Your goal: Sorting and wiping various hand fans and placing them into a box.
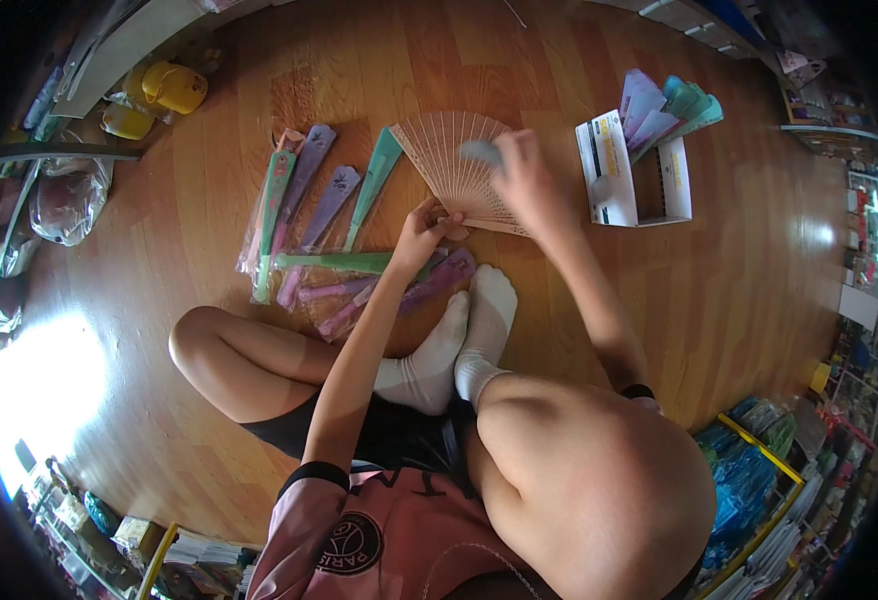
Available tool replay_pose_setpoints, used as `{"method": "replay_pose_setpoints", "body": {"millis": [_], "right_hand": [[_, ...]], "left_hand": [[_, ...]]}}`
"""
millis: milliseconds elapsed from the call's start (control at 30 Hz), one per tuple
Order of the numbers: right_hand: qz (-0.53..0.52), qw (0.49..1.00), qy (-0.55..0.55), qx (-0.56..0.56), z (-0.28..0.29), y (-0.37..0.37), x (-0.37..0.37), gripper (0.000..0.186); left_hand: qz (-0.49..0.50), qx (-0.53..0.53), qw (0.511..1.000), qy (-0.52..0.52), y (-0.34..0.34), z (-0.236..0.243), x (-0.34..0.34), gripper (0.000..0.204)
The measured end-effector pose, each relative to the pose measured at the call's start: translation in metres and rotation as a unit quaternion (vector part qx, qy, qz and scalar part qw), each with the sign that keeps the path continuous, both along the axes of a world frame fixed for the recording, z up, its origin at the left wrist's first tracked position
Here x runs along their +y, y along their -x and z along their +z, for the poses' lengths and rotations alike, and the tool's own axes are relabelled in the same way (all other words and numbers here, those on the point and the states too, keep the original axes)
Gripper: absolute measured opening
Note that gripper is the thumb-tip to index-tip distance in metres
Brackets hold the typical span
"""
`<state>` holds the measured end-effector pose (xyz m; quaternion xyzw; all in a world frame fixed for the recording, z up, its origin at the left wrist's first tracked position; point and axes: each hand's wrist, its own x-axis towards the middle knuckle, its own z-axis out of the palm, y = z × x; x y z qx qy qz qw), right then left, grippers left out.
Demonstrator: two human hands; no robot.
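Observation:
A pale wooden folding fan [456,150] is spread open above the floor in front of me. My left hand [427,230] pinches it at its pivot end. Over the right part of its leaf, my right hand [534,185] is closed on a small grey object [481,153], which lies against or just above the slats. Motion smears that hand and the grey object, so its kind cannot be made out. Left of the fan lie several closed folding fans in clear plastic sleeves, among them a green fan [374,185] and a purple fan [331,207].
A white cardboard box [614,190] stands at the right, with several purple and teal fans [659,110] sticking out. Yellow containers [174,88] and a plastic-wrapped bundle [71,200] sit at the far left. My sock-covered feet [489,305] are close below the fan. Stocked shelves line both sides.

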<state>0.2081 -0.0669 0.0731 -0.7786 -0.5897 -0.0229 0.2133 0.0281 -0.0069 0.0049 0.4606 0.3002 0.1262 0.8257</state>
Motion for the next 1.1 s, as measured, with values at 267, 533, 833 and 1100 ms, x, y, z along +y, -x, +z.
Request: {"method": "replay_pose_setpoints", "body": {"millis": [267,533,833,1100], "right_hand": [[0.109,0.988,-0.012,0.113,-0.018,0.025,0.004,0.026],[-0.077,0.979,-0.135,0.13,-0.029,-0.009,0.034,0.022],[0.031,0.992,-0.118,-0.015,-0.04,-0.017,0.061,0.023],[0.246,0.961,-0.097,-0.083,-0.024,0.087,0.067,0.027]], "left_hand": [[0.036,-0.014,0.998,0.047,-0.008,-0.007,-0.007,0.027],[0.016,0.004,1.0,-0.015,-0.006,-0.011,-0.008,0.031],[0.027,-0.028,0.998,-0.047,-0.013,-0.015,-0.011,0.022],[0.072,-0.001,0.975,-0.211,0.007,-0.041,-0.004,0.023]]}}
